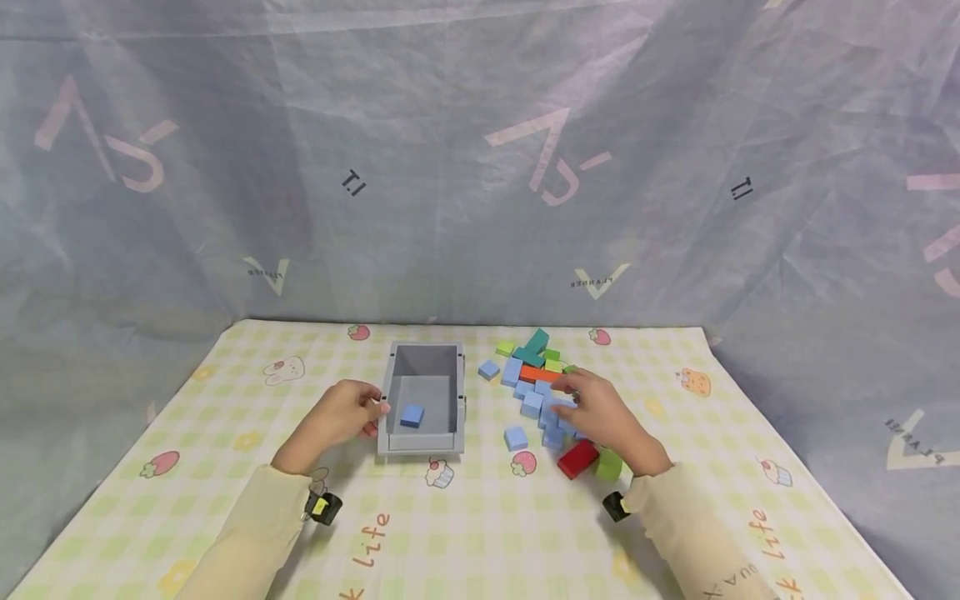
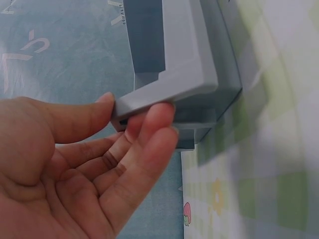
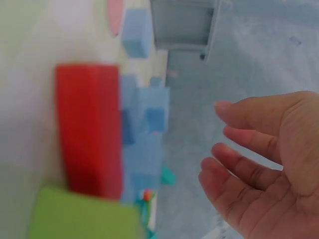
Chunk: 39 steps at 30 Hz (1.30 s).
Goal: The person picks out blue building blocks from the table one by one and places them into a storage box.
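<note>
A grey open-topped plastic bin (image 1: pixel 422 442) stands on the table with one blue block (image 1: pixel 412 416) on its floor. My left hand (image 1: pixel 343 412) pinches the bin's left rim, thumb on the upper side and fingers beneath, as the left wrist view shows at the rim (image 2: pixel 149 97). Over the block pile, my right hand (image 1: pixel 603 412) hovers with fingers spread and loosely bent. In the right wrist view, nothing is between that hand's thumb and fingers (image 3: pixel 234 169). Under and beside it lie several light blue blocks (image 1: pixel 532 405), a red block (image 1: pixel 578 459) and a green block (image 1: pixel 609 465).
Behind the blue blocks are an orange block (image 1: pixel 538 374), teal blocks (image 1: pixel 537 340) and small lime blocks (image 1: pixel 506 347). A single blue block (image 1: pixel 515 438) lies between bin and pile. A checked cloth (image 1: pixel 450 533) covers the table; a grey curtain (image 1: pixel 450 208) hangs behind.
</note>
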Tool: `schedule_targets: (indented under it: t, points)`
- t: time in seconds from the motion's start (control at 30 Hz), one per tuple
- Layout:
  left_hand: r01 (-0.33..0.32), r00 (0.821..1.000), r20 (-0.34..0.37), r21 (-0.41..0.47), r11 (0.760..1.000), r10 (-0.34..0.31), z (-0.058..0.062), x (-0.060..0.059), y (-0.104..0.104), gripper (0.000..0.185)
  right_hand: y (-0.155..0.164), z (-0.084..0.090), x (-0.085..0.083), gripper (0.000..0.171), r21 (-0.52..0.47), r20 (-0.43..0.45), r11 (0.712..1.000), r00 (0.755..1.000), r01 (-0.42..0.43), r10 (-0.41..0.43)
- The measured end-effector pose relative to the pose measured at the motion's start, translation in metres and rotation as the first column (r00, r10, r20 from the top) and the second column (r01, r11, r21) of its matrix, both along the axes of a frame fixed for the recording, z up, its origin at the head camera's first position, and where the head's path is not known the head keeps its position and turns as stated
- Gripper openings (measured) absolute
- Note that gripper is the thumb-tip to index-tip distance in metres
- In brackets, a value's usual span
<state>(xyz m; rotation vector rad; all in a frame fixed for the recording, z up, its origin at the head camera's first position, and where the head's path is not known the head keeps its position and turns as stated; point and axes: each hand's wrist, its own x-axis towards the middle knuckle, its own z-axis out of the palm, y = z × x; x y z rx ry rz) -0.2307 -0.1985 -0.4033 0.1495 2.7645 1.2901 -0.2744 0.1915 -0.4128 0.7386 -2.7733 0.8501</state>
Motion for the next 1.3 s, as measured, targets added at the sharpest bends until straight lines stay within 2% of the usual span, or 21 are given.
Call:
schedule_targets:
  t: [0.3,0.8,1.3]
  points:
    - [0.000,1.000,0.009,0.018,1.000,0.000,0.001,0.000,0.001,0.036,0.009,-0.019,-0.004,0.017,0.088,0.125,0.993,0.988,0.078,-0.089]
    - [-0.001,1.000,0.003,0.020,1.000,0.001,0.000,0.001,0.000,0.035,0.007,-0.028,-0.004,0.016,0.117,0.069,0.990,0.994,0.079,-0.087]
    - [0.014,1.000,-0.011,0.014,1.000,-0.014,-0.003,-0.001,-0.001,0.037,0.008,-0.027,-0.003,0.016,0.107,0.078,0.991,0.993,0.085,-0.093]
